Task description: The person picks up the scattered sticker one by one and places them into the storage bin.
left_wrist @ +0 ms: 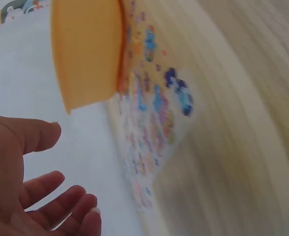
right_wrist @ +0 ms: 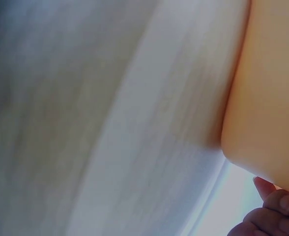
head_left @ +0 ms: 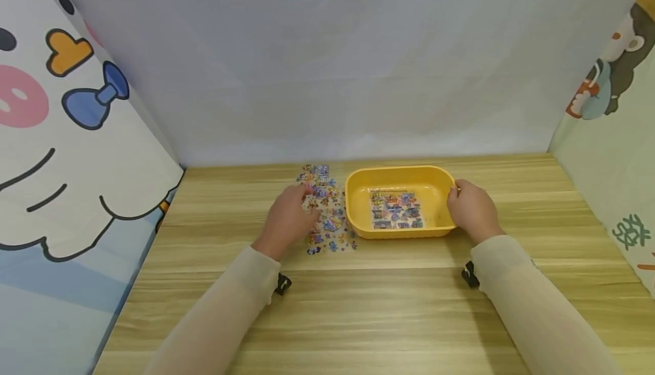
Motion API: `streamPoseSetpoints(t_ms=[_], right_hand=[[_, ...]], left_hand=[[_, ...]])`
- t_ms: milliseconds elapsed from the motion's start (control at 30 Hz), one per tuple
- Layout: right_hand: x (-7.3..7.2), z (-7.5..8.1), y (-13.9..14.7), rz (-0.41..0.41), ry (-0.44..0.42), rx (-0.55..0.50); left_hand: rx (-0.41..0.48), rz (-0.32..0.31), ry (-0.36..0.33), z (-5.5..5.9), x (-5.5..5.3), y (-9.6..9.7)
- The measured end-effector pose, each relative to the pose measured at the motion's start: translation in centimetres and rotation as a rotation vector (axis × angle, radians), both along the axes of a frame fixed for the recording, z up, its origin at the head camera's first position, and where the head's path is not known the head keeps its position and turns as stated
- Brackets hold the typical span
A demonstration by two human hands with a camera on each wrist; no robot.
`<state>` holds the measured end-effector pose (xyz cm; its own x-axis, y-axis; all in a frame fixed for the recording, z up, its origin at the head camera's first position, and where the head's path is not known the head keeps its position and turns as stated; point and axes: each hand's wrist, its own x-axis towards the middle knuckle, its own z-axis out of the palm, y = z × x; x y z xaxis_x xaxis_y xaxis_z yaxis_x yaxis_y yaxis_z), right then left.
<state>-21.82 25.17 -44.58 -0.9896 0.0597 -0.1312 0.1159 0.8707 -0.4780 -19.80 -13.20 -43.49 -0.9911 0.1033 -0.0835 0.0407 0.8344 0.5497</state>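
Note:
A yellow plastic basin (head_left: 365, 228) stands on the wooden table, with a sheet of small colourful stickers (head_left: 395, 211) on its floor. My right hand (head_left: 475, 209) grips the basin's right end, its curled fingers (right_wrist: 270, 221) at the rim in the right wrist view. Left of the basin lies a clear sheet covered with colourful stickers (head_left: 332, 224), its right edge close to the basin wall. Over that sheet's left side hovers my left hand (head_left: 289, 216), fingers (left_wrist: 61, 206) and thumb apart and loosely bent, with nothing between them in the left wrist view.
A pale cloth wall (head_left: 358, 79) rises behind the table's far edge. Cartoon-printed panels (head_left: 66, 153) flank the table on both sides. Wood tabletop (head_left: 373, 307) spreads in front of the basin, between the two sleeved forearms.

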Motion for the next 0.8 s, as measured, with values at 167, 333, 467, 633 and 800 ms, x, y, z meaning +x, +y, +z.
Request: streamPoseSetpoints(t_ms=[167,333,467,633,800], right_hand=[[-0.1,-0.2,0.1,0.003,0.000,0.000],[-0.2,-0.4,0.2,0.003,0.003,0.001],[-0.2,-0.4,0.2,0.001,-0.002,-0.001],[-0.3,-0.5,0.2,0.002,-0.003,-0.008],[-0.4,-0.6,0.3,0.001,0.005,-0.007]], left_hand=[[-0.097,-0.045,-0.013,-1.0,0.1,-0.5],[-0.184,-0.093,-0.031,-2.0,-0.4,-0.8],[-0.205,-0.116,-0.050,-2.5,-0.9,-0.8],[-0.213,-0.148,-0.084,-2.9,-1.2,-0.8],[-0.221,-0.166,-0.114,-3.2,-1.3,-0.8]])
